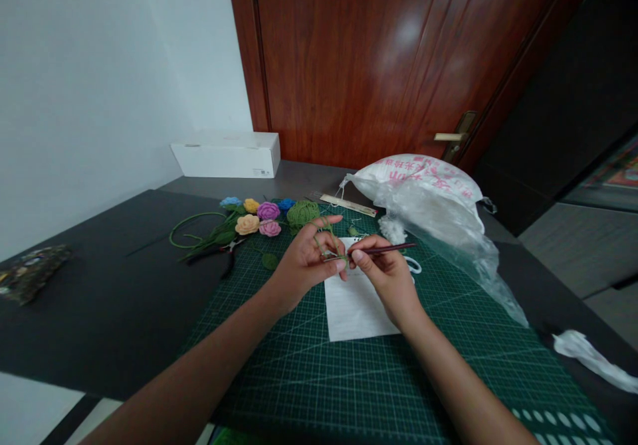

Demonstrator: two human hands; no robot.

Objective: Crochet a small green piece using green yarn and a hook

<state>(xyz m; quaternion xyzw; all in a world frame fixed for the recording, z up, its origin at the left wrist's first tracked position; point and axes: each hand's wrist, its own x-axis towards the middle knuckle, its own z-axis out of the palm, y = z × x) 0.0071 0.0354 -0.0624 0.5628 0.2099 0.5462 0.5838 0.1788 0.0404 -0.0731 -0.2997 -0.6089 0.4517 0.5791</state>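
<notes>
Mid-frame, the left hand pinches a small crochet piece, green yarn strung across that hand apparently for tension, while the right hand clasps a crochet hook pen-fashion, seemingly for fine control.

Before me, a glossy reddish-brown wooden door with a brass-toned lever handle stands beyond my dark grey, flat-topped counter; a plain pale wall rises to my left.
</notes>
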